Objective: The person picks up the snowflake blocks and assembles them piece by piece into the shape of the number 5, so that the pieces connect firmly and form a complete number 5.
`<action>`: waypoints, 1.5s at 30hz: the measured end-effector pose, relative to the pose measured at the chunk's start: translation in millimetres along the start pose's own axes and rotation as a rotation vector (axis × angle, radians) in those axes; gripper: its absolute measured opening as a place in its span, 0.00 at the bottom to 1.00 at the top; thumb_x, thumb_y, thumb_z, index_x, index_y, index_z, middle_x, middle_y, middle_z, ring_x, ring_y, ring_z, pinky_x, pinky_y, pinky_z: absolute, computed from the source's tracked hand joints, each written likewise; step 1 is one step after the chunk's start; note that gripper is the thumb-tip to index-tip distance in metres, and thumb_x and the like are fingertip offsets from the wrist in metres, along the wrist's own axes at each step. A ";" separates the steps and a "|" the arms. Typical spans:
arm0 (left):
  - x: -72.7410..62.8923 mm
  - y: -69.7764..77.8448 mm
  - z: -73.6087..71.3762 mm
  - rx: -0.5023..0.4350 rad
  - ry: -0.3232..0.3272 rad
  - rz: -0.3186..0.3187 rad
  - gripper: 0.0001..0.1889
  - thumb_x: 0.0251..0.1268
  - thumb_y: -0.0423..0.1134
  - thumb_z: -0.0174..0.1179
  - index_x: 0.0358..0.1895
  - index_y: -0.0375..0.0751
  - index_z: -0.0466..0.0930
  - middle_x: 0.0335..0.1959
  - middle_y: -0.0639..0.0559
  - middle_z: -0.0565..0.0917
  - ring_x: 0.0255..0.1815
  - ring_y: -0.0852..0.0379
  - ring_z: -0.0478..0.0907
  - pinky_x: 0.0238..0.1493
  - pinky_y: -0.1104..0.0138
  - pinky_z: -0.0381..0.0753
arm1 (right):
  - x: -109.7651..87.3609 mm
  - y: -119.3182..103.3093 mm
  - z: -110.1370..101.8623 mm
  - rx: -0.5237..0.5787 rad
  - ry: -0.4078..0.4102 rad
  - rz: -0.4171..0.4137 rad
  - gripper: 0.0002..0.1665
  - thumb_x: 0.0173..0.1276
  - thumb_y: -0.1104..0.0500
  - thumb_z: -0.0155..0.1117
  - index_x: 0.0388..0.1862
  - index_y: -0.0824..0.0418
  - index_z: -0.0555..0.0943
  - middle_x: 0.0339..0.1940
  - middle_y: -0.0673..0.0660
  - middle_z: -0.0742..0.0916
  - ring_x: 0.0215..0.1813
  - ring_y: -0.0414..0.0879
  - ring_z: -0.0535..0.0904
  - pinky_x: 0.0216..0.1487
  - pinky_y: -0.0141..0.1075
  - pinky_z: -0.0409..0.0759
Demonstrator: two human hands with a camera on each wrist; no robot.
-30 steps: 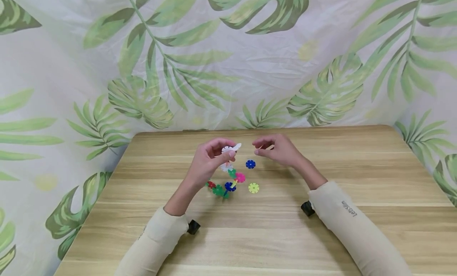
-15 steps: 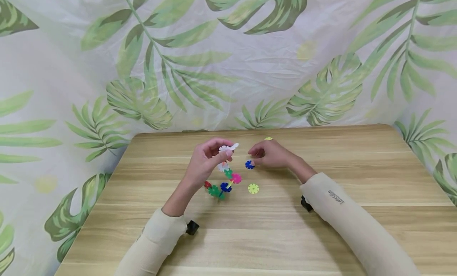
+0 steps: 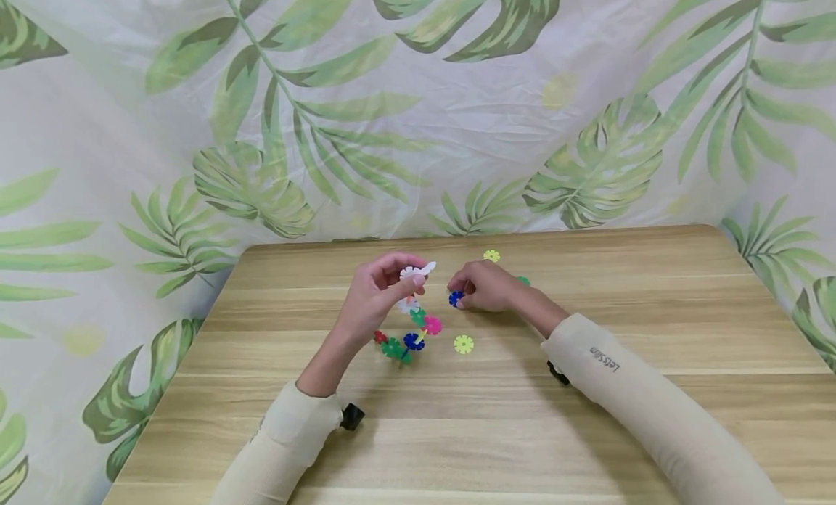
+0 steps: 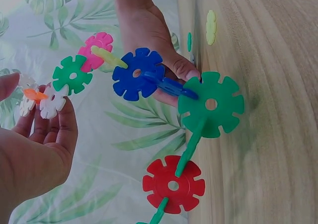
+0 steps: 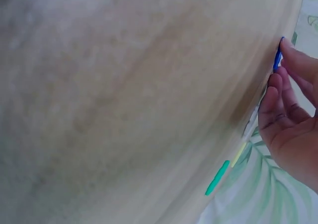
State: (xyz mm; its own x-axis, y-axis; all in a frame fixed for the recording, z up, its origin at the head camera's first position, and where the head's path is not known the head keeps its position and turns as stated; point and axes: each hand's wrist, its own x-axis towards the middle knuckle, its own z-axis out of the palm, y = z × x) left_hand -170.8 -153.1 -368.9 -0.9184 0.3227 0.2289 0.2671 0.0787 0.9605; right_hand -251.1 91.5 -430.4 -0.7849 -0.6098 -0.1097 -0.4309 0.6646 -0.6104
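Note:
My left hand (image 3: pixel 369 302) pinches a white notched snowflake disc (image 3: pixel 410 272) between thumb and fingers. From it a chain of linked discs hangs down: an orange piece (image 4: pixel 34 95), a green disc (image 4: pixel 63 77), a pink disc (image 3: pixel 431 325), a blue disc (image 4: pixel 121 77), a larger-looking green disc (image 4: pixel 228 110) and a red disc (image 4: pixel 159 184), with more pieces set crosswise between. My right hand (image 3: pixel 486 287), low over the table, pinches a loose blue disc (image 3: pixel 455 299). In the right wrist view, that loose blue disc (image 5: pixel 277 57) shows edge-on at the fingertips.
A loose yellow disc (image 3: pixel 464 345) lies right of the chain on the wooden table (image 3: pixel 470 432). Another yellow disc (image 3: pixel 492 255) sits near the back edge, and a green disc (image 3: pixel 523 281) is partly hidden behind the right hand. A leaf-patterned cloth (image 3: pixel 457 128) hangs behind.
My right hand has come down and left onto the loose blue disc and grips it, uncovering the back yellow disc and part of the green one. The left hand with the chain shifted slightly left.

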 end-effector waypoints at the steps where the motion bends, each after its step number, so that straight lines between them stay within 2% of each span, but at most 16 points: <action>1: 0.0 -0.2 0.1 0.000 0.000 0.000 0.13 0.76 0.33 0.63 0.57 0.29 0.83 0.38 0.56 0.87 0.38 0.58 0.86 0.45 0.70 0.85 | -0.3 -1.2 0.3 -0.009 -0.005 0.002 0.18 0.71 0.62 0.76 0.58 0.61 0.90 0.49 0.56 0.91 0.48 0.46 0.83 0.57 0.42 0.84; 9: 0.6 -1.3 1.1 -0.025 -0.003 -0.010 0.13 0.75 0.32 0.63 0.57 0.28 0.83 0.39 0.56 0.87 0.38 0.56 0.86 0.46 0.69 0.87 | -5.8 -5.6 -0.1 -0.007 -0.025 -0.016 0.08 0.69 0.63 0.78 0.45 0.59 0.90 0.37 0.51 0.90 0.41 0.43 0.81 0.50 0.38 0.81; 12: 0.5 -1.4 1.6 -0.032 -0.003 -0.011 0.13 0.75 0.31 0.63 0.57 0.27 0.82 0.38 0.55 0.87 0.39 0.54 0.86 0.46 0.69 0.88 | -8.6 -4.5 0.3 0.021 -0.018 -0.023 0.06 0.68 0.64 0.78 0.42 0.58 0.90 0.36 0.51 0.90 0.40 0.43 0.81 0.48 0.36 0.81; 18: 0.2 -2.0 2.0 -0.019 -0.001 -0.018 0.13 0.75 0.31 0.63 0.57 0.28 0.83 0.40 0.56 0.87 0.39 0.55 0.87 0.47 0.69 0.88 | -17.2 -7.2 -3.7 0.070 0.002 -0.025 0.04 0.71 0.66 0.75 0.39 0.58 0.89 0.37 0.52 0.90 0.43 0.44 0.84 0.52 0.40 0.85; 22: 0.1 -1.7 2.5 -0.010 -0.001 -0.020 0.13 0.74 0.32 0.64 0.57 0.30 0.83 0.40 0.55 0.87 0.40 0.47 0.87 0.48 0.67 0.89 | -26.5 -10.5 -9.1 0.148 0.074 -0.010 0.04 0.73 0.66 0.71 0.42 0.58 0.89 0.38 0.53 0.91 0.43 0.45 0.84 0.50 0.40 0.84; 25: -0.2 -0.8 3.2 -0.011 -0.004 -0.014 0.14 0.74 0.32 0.65 0.57 0.30 0.84 0.41 0.55 0.87 0.41 0.46 0.88 0.48 0.65 0.90 | -34.1 -13.6 -13.6 0.226 0.143 -0.007 0.04 0.75 0.65 0.70 0.45 0.59 0.88 0.39 0.55 0.92 0.42 0.48 0.87 0.46 0.38 0.83; 30: -1.3 0.2 3.6 0.012 -0.008 -0.007 0.14 0.73 0.32 0.67 0.57 0.32 0.84 0.44 0.54 0.87 0.40 0.53 0.87 0.45 0.69 0.89 | -46.4 -21.4 -23.0 0.353 0.259 -0.036 0.06 0.76 0.64 0.70 0.49 0.62 0.88 0.40 0.58 0.92 0.44 0.55 0.90 0.43 0.35 0.85; 35: -1.9 0.4 4.7 0.018 0.001 -0.015 0.15 0.72 0.32 0.69 0.58 0.35 0.85 0.46 0.54 0.88 0.40 0.58 0.86 0.43 0.70 0.89 | -58.6 -32.7 -32.5 0.451 0.380 -0.076 0.11 0.76 0.63 0.71 0.54 0.62 0.88 0.43 0.60 0.92 0.41 0.47 0.89 0.41 0.32 0.87; 42: -0.1 -1.0 7.0 0.044 0.013 -0.003 0.14 0.69 0.32 0.73 0.56 0.37 0.89 0.42 0.57 0.92 0.39 0.56 0.90 0.44 0.69 0.90 | -71.0 -52.0 -38.2 0.580 0.418 -0.120 0.13 0.76 0.64 0.70 0.58 0.63 0.88 0.49 0.62 0.92 0.44 0.43 0.91 0.45 0.33 0.90; 45: 0.0 -1.0 7.3 0.040 0.013 0.002 0.13 0.70 0.31 0.72 0.55 0.36 0.90 0.42 0.53 0.93 0.37 0.57 0.90 0.45 0.68 0.90 | -74.3 -59.8 -39.4 0.605 0.436 -0.142 0.15 0.76 0.65 0.70 0.59 0.64 0.87 0.50 0.63 0.92 0.44 0.42 0.91 0.45 0.33 0.90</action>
State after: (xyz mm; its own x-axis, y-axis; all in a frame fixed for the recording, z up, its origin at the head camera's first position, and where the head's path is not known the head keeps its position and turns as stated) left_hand -168.9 -146.3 -371.1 -0.9215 0.3108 0.2331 0.2800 0.1153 0.9530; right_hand -184.6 114.1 -354.9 -0.8991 -0.3622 0.2458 -0.3208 0.1632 -0.9330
